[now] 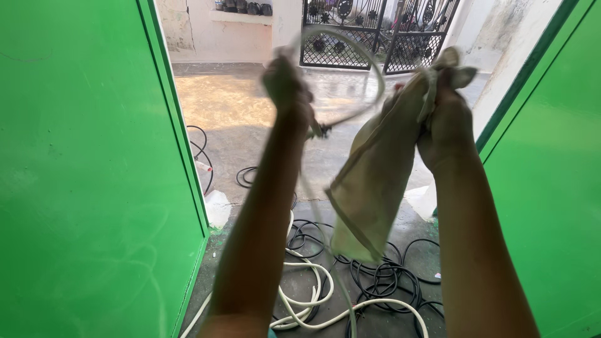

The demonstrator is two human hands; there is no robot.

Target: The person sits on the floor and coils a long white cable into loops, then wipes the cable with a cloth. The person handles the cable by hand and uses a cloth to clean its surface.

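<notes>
Biggest risk is sitting underfoot: tangled black cables [382, 275] and a white hose [313, 294] are lying coiled across the floor [250, 119] right in the doorway between the two green door panels [81, 175], so anyone stepping forward while looking up at the hands is likely catching a foot. Next: the thin clear tube [350, 62] is arcing between both hands and trailing down past the left forearm toward that pile; if its lower end is snagging in the cables, a pull is probably jerking it out of the grip or kinking it. The small dark fitting [320, 130] hanging just below the left wrist could be swinging into the arm. Both arms are reaching up and forward at about head height. Left hand [287, 81] is closing in a fist around the tube, blurred, so finger detail is unclear. Right hand [446, 119] is clenching the top of a limp beige cloth [375, 181], which is hanging between the forearms and partly blocking the view of the floor.
</notes>
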